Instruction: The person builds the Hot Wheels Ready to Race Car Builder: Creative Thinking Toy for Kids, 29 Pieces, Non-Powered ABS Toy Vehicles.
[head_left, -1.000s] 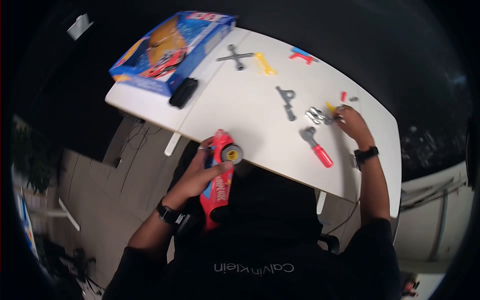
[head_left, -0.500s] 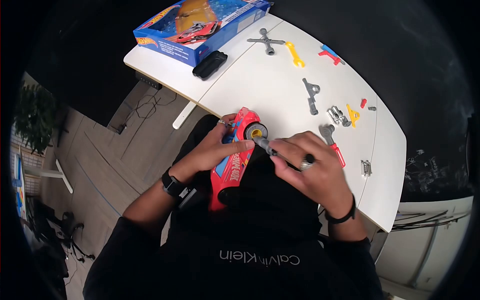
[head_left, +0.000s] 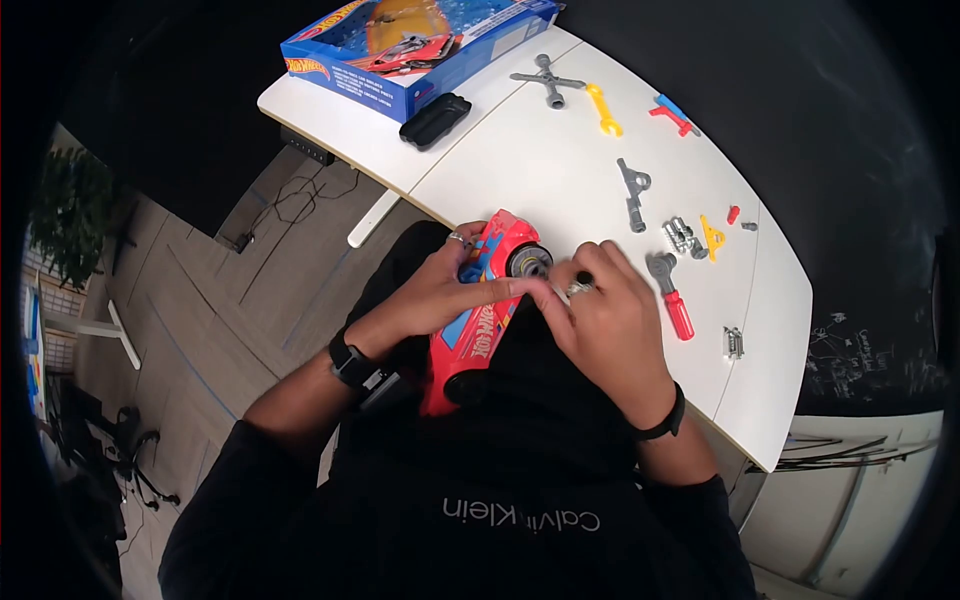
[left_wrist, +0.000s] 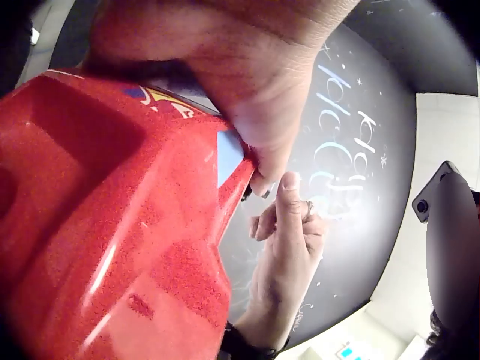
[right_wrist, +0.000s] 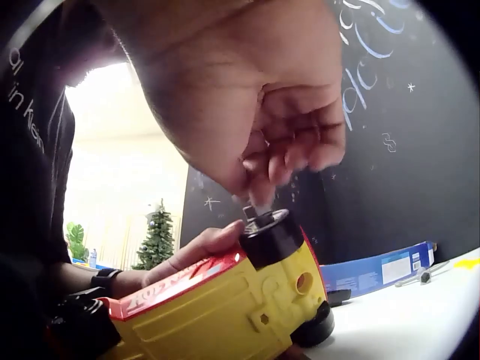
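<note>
A red toy race car (head_left: 472,322) with a yellow underside (right_wrist: 202,315) is tilted over the lap at the table's front edge. My left hand (head_left: 425,295) grips its body, thumb across the side close to a black wheel (head_left: 528,262). At that wheel's hub my right hand (head_left: 615,325) pinches a small grey part (right_wrist: 250,213) between thumb and fingertips. The fingers hide most of this part, so I cannot tell its exact kind. In the left wrist view the car's red body (left_wrist: 142,225) fills the near side, with the right hand (left_wrist: 289,247) beyond.
On the white table (head_left: 540,190) lie a grey cross wrench (head_left: 548,82), a yellow wrench (head_left: 604,112), a grey part (head_left: 633,195), silver engine pieces (head_left: 680,236) and a red-handled tool (head_left: 677,312). A blue toy box (head_left: 400,98) and black tray (head_left: 436,122) sit at the far left.
The right hand came from the small parts on the table to the car's wheel with a grey part, then moved in against the hub. The left hand keeps hold of the car.
</note>
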